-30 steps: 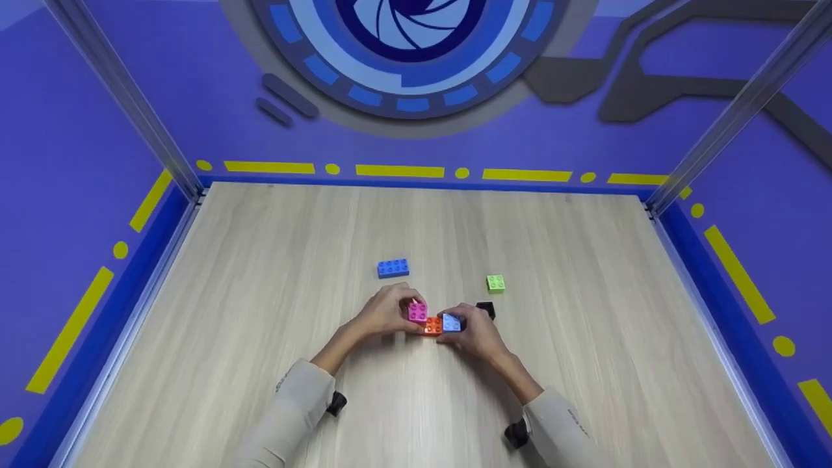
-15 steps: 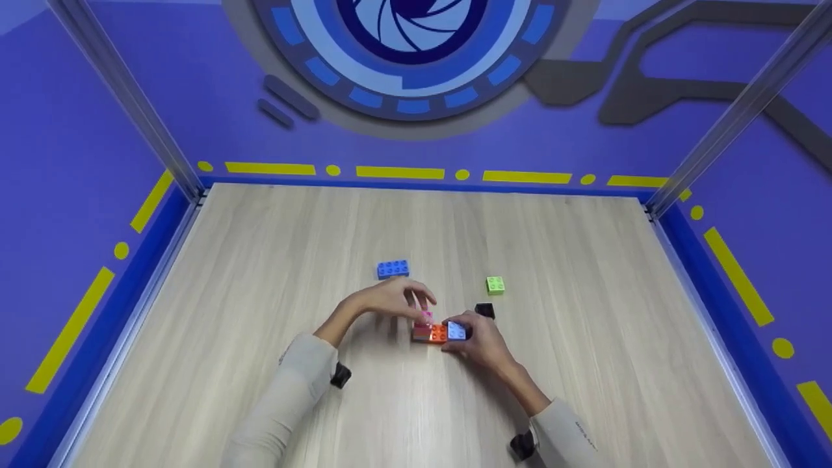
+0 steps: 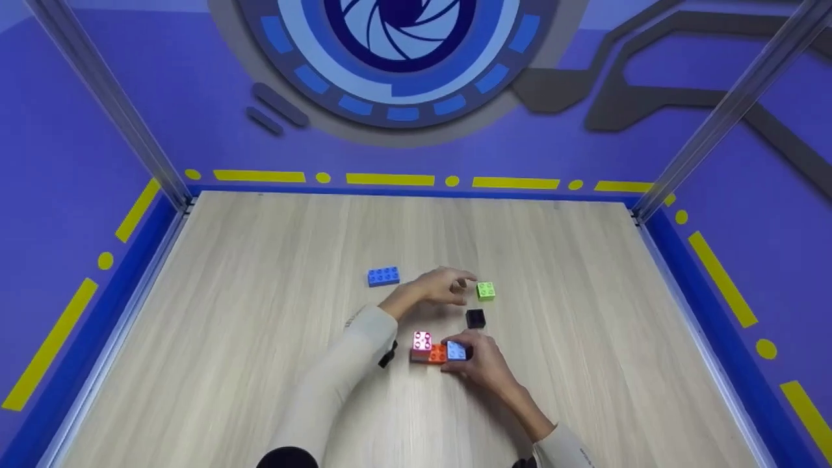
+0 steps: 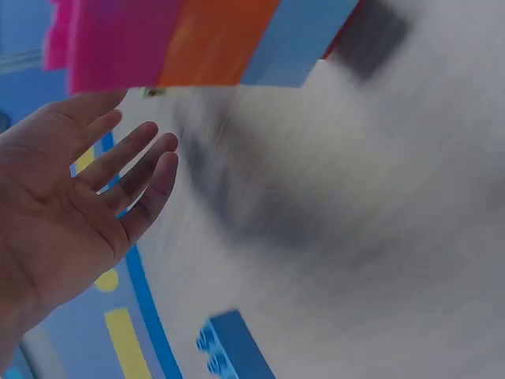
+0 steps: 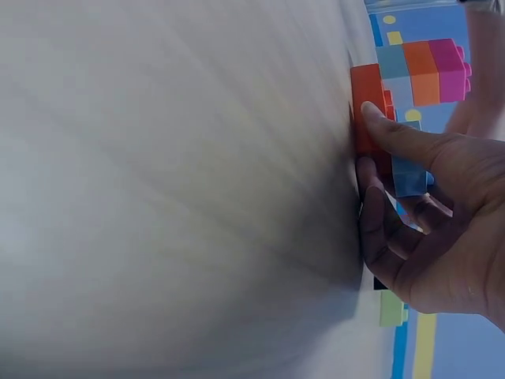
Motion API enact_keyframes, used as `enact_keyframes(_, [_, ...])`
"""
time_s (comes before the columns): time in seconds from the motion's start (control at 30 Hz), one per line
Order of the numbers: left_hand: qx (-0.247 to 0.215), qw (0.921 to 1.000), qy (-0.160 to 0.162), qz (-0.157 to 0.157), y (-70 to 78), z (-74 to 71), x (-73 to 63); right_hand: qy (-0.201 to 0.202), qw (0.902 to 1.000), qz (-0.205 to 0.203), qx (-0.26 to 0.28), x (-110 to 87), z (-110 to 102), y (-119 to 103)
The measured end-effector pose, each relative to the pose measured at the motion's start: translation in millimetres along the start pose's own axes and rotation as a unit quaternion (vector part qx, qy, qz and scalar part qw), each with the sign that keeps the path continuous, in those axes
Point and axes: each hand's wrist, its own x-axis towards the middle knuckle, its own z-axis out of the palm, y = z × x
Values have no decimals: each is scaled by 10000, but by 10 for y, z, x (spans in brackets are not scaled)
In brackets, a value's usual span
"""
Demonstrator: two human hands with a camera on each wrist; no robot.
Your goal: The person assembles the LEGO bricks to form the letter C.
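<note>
An orange-red base brick [image 3: 437, 353] lies on the table. On its left end stands a stack with a pink brick [image 3: 422, 340] on top, an orange brick [image 5: 421, 71] in the middle and a light blue one [image 5: 394, 71] below. Another light blue brick [image 3: 456, 351] sits on the right end. My right hand [image 3: 481, 356] grips the base at that end, thumb on one side and fingers on the other. My left hand [image 3: 444, 286], holding nothing, reaches with its fingers extended just left of a lime green brick [image 3: 485, 290].
A black brick [image 3: 476, 318] lies between the green brick and my right hand. Farther left is a long blue brick [image 3: 383, 276], behind my left forearm. Printed blue-purple walls [image 3: 416, 156] border the wooden table [image 3: 273, 260] at the back and sides.
My left hand has let go of the pink brick, which stays on the stack, and moved away and right to the green brick. My right hand keeps its grip on the base.
</note>
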Motion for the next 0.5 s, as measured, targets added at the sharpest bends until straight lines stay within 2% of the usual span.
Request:
enact_keyframes(0.07, [292,9995,-132,5,59,78,92,3,10000,-12,42,-56,-14,24])
enact_keyframes(0.17, [626,9977,-277,-13,112,151,164,-27,9999,-13,167,-107,-15,36])
enact_keyframes(0.27, [886,9953,-342,-164,146,200,213,-49,9996,-9,264,-133,-21,48])
enact_keyframes(0.4, [1098,9931,-338,-253,174,233,262,-65,9995,-17,320,-143,-46,59])
enact_keyframes(0.5, [1041,9941,-222,-188,181,241,284,-62,9995,-13,314,-149,-78,75])
